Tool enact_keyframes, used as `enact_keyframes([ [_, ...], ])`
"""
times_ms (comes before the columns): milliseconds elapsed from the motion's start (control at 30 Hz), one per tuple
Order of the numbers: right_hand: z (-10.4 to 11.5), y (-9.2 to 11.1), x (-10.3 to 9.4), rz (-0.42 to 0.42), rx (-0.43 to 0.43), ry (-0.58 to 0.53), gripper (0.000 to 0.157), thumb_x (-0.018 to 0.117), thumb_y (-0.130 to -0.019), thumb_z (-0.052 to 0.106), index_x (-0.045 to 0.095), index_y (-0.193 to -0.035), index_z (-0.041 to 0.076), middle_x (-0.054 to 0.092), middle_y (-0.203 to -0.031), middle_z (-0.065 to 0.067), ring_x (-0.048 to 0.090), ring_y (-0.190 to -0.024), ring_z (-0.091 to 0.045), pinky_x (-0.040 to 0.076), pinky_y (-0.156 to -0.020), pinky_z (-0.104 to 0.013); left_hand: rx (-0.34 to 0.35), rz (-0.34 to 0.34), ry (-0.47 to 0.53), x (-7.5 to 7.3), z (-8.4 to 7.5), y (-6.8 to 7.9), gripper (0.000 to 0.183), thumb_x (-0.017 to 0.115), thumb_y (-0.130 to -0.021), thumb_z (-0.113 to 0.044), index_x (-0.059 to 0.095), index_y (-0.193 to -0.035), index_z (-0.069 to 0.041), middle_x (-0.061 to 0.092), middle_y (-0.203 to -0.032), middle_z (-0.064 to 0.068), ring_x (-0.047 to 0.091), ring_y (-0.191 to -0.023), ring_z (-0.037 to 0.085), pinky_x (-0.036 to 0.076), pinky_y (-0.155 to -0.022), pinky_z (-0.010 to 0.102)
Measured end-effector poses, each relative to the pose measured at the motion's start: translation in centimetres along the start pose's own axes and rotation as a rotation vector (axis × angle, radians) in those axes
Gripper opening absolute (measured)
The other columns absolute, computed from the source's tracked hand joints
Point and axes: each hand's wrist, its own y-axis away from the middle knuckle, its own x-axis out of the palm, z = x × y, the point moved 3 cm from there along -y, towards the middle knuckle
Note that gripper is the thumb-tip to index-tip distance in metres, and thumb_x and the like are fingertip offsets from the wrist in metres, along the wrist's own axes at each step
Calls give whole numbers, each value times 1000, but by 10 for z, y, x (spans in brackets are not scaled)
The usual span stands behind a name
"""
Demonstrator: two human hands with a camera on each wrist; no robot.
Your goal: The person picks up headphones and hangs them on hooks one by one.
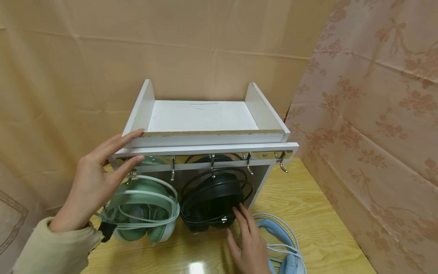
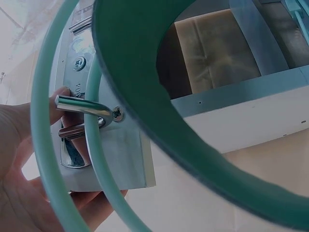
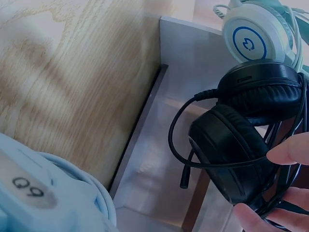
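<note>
head: warm, soft light | glare patch on table [image 1: 318, 213] | wrists: bluish cast

A: Qty check pls, what've u got?
B: On my feed I count 1 green headset [image 1: 143, 198], 1 blk headset [image 1: 219, 186], 1 lt-blue headset [image 1: 290, 264]: 3 total.
A: Ppl side?
B: 1 L hand [image 1: 94, 175] + 1 R hand [image 1: 248, 239], so 2. I see 1 sleeve [image 1: 58, 247].
A: Hardware?
B: 1 white rack [image 1: 205, 140], 2 side walls [image 1: 268, 110] up top. I get approx 5 hooks [image 1: 172, 167], 1 partly hid.
A: Surfaces?
B: Just 1 wood surface [image 1: 308, 205].
</note>
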Motion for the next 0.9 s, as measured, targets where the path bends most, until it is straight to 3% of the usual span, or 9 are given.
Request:
enact_keyframes([
  [400, 1, 2, -3, 79, 38, 56, 60, 71, -81, 28, 47, -135, 20, 47, -139, -3, 58, -111, -20, 51, -67, -29, -5, 3, 2, 0, 0, 0, 55, 73, -79, -17, 55, -127, -37, 53, -135, 5, 48, -125, 21, 28, -85, 0],
  [700, -4, 4, -5, 102, 42, -1, 65, 72, -80, 26, 43, -138, 25, 45, -141, -5, 61, -103, -21, 37, -51, -17, -10, 8, -2, 0, 0, 1, 56, 73, -79, -17, 54, -128, -38, 53, -135, 6, 48, -124, 26, 28, -86, 1],
  [900, -6, 5, -6, 122, 58, 10, 69, 72, -80, 27, 39, -140, 30, 46, -140, -2, 58, -111, -21, 44, -56, -21, -11, 13, -1, 0, 0, 1, 56, 72, -80, -18, 53, -128, -38, 52, -135, 6, 49, -123, 30, 28, -85, 2],
])
